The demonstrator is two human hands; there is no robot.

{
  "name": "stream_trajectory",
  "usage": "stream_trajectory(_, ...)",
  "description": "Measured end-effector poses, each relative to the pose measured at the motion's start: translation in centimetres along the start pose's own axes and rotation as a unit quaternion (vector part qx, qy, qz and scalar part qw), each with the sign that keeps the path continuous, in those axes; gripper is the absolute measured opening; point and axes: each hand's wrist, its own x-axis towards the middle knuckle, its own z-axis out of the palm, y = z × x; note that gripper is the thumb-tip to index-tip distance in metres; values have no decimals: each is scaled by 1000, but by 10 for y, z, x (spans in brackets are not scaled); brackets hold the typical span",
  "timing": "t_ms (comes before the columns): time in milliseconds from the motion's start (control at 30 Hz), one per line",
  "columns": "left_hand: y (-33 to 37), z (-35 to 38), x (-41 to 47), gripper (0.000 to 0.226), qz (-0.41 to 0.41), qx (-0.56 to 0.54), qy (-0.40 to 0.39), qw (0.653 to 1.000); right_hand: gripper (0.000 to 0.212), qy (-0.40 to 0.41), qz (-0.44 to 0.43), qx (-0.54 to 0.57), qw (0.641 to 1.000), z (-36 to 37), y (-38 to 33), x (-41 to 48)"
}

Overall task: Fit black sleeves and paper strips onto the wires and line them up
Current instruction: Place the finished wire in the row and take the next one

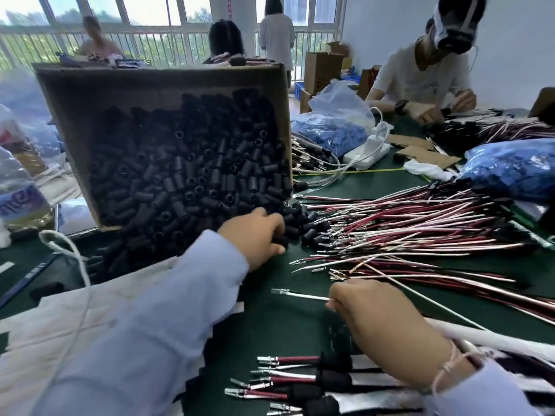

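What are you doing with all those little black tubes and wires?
The left hand pinches a black sleeve from the heap spilling out of a tipped cardboard box. The right hand pinches a white wire. Finished sleeved wires lie lined up nearer, on the green table.

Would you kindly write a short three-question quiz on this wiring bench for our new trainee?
1. Multiple choice: the right hand pinches A) a white wire, B) a red wire, C) a paper strip.
2. True or false: the cardboard box lies tipped, its black sleeves spilling onto the green table.
3. Short answer: which hand is among the spilled sleeves?
Key: 1 A; 2 true; 3 the left hand.
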Motion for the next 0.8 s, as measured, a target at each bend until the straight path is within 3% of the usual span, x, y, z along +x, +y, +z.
stream_trajectory(33,6,6,12,33,-1,35,-14,999,15,1,-4,16,1000,4,0,2)
stream_trajectory(133,17,18,28,30,-31,118,-20,992,36,12,-16,84,996,7,4,1)
stream_trajectory(233,18,17,21,29,-47,128,-10,991,25,53,-40,92,994,3,8,0)
stream_trajectory(300,15,6,6,27,-33,57,54,996,23,96,-54,60,992,1,10,-1)
stream_trajectory(367,13,-8,-17,16,0,-133,144,981,20,143,-56,88,984,-2,11,0)
stream_trajectory(400,12,-16,-30,11,22,-270,149,951,25,161,-59,118,978,-3,11,0)
stream_trajectory(467,13,-30,-56,22,50,-545,65,835,38,177,-75,179,965,-7,9,-3)
stream_trajectory(500,13,-33,-67,29,45,-621,20,782,36,190,-88,193,959,-9,10,-5)
stream_trajectory(533,13,-35,-75,31,35,-653,-3,756,32,202,-101,200,953,-12,10,-7)
stream_trajectory(633,12,-33,-78,24,13,-623,-9,782,33,263,-117,223,931,-17,14,-10)
stream_trajectory(733,11,-28,-72,12,18,-490,-12,871,26,302,-91,212,925,-15,16,-6)
stream_trajectory(800,10,-27,-70,5,32,-386,-56,920,28,266,-56,196,942,-10,16,-2)
